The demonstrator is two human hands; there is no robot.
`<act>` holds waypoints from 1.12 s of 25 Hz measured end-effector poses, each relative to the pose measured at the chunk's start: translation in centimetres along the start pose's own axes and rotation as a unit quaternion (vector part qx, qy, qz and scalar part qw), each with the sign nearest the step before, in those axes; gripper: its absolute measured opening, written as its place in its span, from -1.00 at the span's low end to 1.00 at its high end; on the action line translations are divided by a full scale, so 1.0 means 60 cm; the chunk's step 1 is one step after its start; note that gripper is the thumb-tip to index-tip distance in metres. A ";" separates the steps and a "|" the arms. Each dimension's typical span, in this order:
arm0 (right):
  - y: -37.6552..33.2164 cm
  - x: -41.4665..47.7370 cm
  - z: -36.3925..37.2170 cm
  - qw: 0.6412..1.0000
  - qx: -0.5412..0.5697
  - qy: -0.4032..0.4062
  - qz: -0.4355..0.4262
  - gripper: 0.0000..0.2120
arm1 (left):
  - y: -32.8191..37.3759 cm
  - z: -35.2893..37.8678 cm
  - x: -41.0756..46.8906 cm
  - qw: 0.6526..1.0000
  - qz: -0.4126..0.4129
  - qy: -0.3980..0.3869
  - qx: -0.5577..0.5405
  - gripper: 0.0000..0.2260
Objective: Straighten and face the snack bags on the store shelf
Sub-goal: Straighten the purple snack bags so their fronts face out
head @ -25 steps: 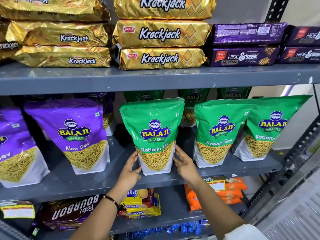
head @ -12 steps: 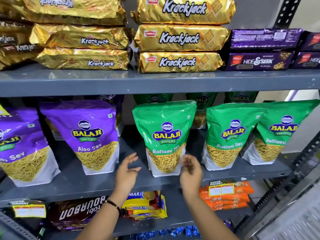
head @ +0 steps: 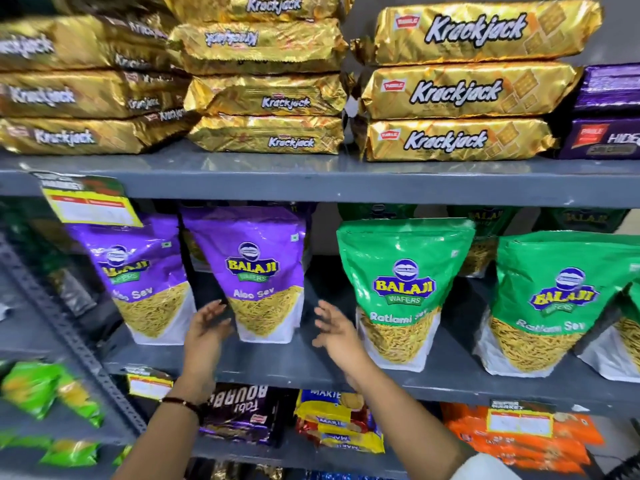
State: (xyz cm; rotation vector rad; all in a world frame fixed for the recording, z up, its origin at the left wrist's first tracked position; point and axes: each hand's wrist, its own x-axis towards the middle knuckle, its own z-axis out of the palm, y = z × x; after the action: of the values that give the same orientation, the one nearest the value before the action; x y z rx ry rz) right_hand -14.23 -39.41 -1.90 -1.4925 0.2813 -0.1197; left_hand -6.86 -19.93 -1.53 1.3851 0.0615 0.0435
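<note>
A purple Balaji Aloo Sev bag (head: 254, 271) stands upright on the grey middle shelf (head: 277, 362), facing front. My left hand (head: 207, 329) is open at its lower left corner, fingertips close to or just touching the bag. My right hand (head: 337, 336) is open in the gap to the bag's right, apart from it. A second purple Aloo Sev bag (head: 145, 282) stands to the left. A green Ratlami Sev bag (head: 403, 292) stands to the right, with another green bag (head: 554, 303) beyond it. More bags stand behind these.
Gold Krackjack packs (head: 460, 88) are stacked on the upper shelf, with purple Hide & Seek packs (head: 606, 109) at the right. Bourbon (head: 239, 410), Marie (head: 339, 420) and orange packs (head: 519, 441) lie on the lower shelf. A slanted metal strut (head: 69, 327) and price tag (head: 90, 202) are at left.
Both hands let go of the green Ratlami Sev bag and moved left to the purple Aloo Sev bag. The view shifted left with them.
</note>
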 end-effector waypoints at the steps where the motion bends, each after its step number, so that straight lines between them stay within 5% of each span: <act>1: -0.002 0.011 0.007 1.000 0.011 -0.006 0.016 -0.29 | 0.007 -0.009 0.013 1.000 -0.015 -0.011 0.002 -0.56; 6: 0.005 0.036 0.049 0.999 0.014 -0.001 0.045 -0.17 | 0.003 -0.038 0.068 0.990 -0.075 -0.099 0.060 -0.29; 10: 0.010 0.047 0.078 0.999 0.003 0.031 0.008 -0.15 | 0.002 -0.031 0.090 0.972 -0.085 -0.206 0.073 -0.20; 17: 0.039 0.019 0.106 0.999 -0.013 0.039 0.007 -0.20 | 0.004 -0.060 0.071 0.950 -0.084 -0.284 0.100 -0.12; 28: 0.057 -0.007 0.121 0.998 -0.001 0.060 -0.007 -0.11 | -0.035 -0.083 0.078 0.952 -0.061 -0.287 0.083 -0.10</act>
State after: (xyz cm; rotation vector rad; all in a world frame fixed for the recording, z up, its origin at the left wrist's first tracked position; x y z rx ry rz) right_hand -13.11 -32.00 -4.86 -1.4926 0.3677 -0.2218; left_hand -2.52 -15.12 -4.59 1.5118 -0.3430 -0.4778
